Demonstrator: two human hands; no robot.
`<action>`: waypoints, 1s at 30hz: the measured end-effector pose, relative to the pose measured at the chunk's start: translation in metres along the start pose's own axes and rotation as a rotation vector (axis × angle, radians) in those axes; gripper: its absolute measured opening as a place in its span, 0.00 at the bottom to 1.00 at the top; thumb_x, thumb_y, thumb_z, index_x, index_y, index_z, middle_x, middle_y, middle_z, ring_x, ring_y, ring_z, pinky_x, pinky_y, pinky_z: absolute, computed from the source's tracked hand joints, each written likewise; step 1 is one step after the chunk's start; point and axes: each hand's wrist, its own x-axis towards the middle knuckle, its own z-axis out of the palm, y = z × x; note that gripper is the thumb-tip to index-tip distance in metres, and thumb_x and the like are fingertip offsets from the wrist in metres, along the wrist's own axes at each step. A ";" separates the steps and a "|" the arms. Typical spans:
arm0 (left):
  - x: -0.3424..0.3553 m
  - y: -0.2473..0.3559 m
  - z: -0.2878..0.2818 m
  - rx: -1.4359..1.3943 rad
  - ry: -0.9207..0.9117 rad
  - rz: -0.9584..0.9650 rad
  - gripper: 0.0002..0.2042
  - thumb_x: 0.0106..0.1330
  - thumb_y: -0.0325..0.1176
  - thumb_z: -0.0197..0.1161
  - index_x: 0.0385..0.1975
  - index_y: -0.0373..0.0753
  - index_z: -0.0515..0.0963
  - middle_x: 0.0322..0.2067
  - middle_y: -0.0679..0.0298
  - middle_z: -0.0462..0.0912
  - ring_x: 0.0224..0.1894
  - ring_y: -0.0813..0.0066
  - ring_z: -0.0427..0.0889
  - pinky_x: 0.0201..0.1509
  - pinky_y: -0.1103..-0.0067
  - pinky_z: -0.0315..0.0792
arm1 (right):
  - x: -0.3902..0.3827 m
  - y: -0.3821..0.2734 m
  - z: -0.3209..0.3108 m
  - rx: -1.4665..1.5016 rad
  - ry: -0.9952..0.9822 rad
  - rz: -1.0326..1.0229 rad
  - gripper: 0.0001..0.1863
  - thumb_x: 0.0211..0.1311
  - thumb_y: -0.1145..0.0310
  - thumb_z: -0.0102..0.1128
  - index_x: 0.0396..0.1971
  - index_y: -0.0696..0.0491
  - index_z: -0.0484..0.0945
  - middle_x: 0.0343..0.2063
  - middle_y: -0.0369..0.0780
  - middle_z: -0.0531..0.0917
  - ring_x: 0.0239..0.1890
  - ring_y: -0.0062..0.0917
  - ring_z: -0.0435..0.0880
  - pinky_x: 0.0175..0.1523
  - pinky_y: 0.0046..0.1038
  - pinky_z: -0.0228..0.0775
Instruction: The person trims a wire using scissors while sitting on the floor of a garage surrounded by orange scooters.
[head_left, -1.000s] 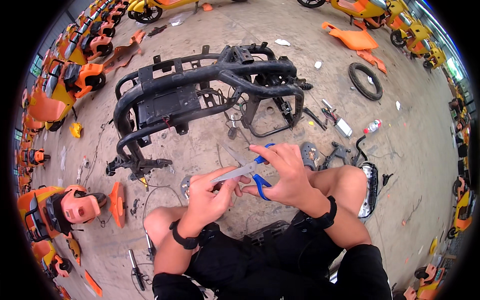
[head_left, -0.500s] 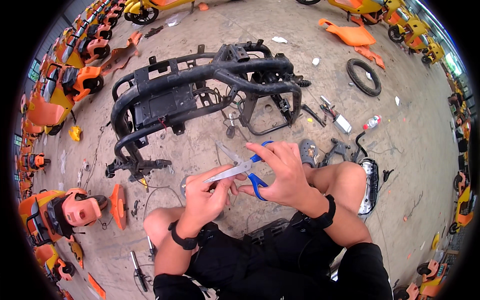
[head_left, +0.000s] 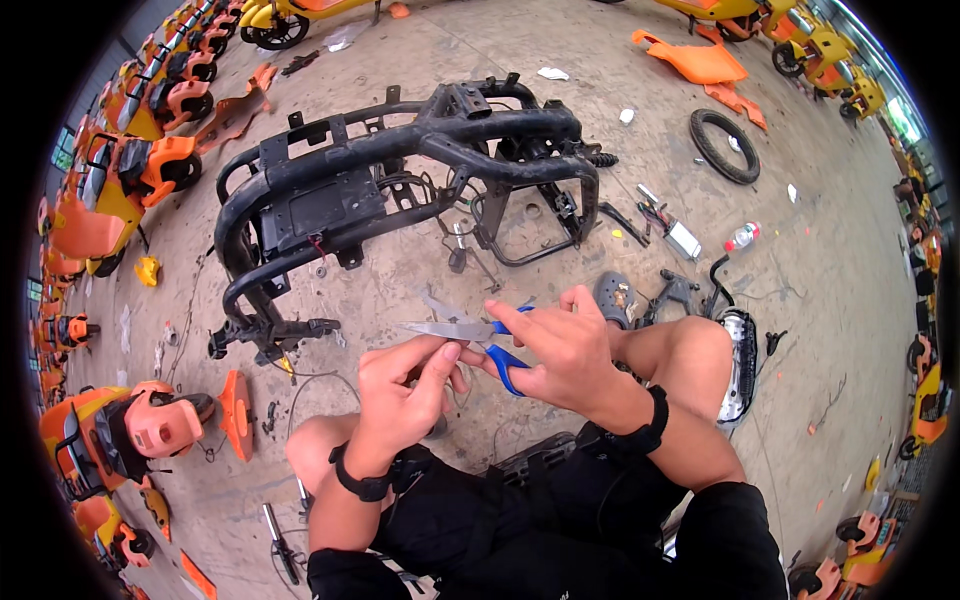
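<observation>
My right hand (head_left: 570, 360) grips blue-handled scissors (head_left: 505, 365) by the loops. Their silver blades stand apart, the lower one (head_left: 440, 328) lying nearly level just over the fingertips of my left hand (head_left: 410, 390). That hand is closed in a pinch on something small and thin, too hidden to name. Both hands are held above my lap, between my bent knees. Beyond them a black scooter frame (head_left: 300, 170) with loose cables rests on the concrete floor (head_left: 600, 90).
Yellow-orange scooters (head_left: 120, 200) line both sides. An orange panel (head_left: 690, 60), a tyre (head_left: 725, 145), a silver box (head_left: 683, 240), a bottle (head_left: 743, 236) and a black bracket (head_left: 668, 290) lie rightward. A grey clog (head_left: 615, 296) is by my right leg; an orange piece (head_left: 235, 415) lies left.
The scissors have turned flatter and shifted slightly left, with their lower blade raised. My left fingertips now show beneath that blade. My view has shifted slightly, moving the surroundings up and left.
</observation>
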 end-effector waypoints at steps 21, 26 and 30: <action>-0.011 0.003 -0.031 -0.258 -0.010 -0.225 0.09 0.70 0.25 0.58 0.38 0.24 0.81 0.27 0.53 0.85 0.21 0.76 0.81 0.19 0.83 0.76 | 0.003 0.058 -0.031 0.516 0.054 0.684 0.22 0.55 0.71 0.72 0.50 0.57 0.78 0.34 0.35 0.84 0.32 0.13 0.78 0.36 0.17 0.69; -0.006 0.004 -0.009 -0.127 -0.064 -0.222 0.08 0.69 0.26 0.60 0.38 0.27 0.82 0.26 0.58 0.86 0.20 0.81 0.80 0.19 0.85 0.74 | -0.001 0.029 -0.004 1.135 -0.108 0.755 0.27 0.53 0.72 0.74 0.53 0.58 0.74 0.37 0.37 0.85 0.38 0.14 0.80 0.41 0.15 0.68; 0.000 0.003 0.004 -0.085 -0.102 -0.229 0.07 0.68 0.25 0.60 0.38 0.27 0.82 0.25 0.59 0.86 0.19 0.83 0.79 0.18 0.85 0.73 | 0.006 0.016 -0.007 1.363 -0.128 0.814 0.25 0.53 0.74 0.73 0.51 0.59 0.75 0.38 0.40 0.85 0.41 0.18 0.82 0.45 0.20 0.73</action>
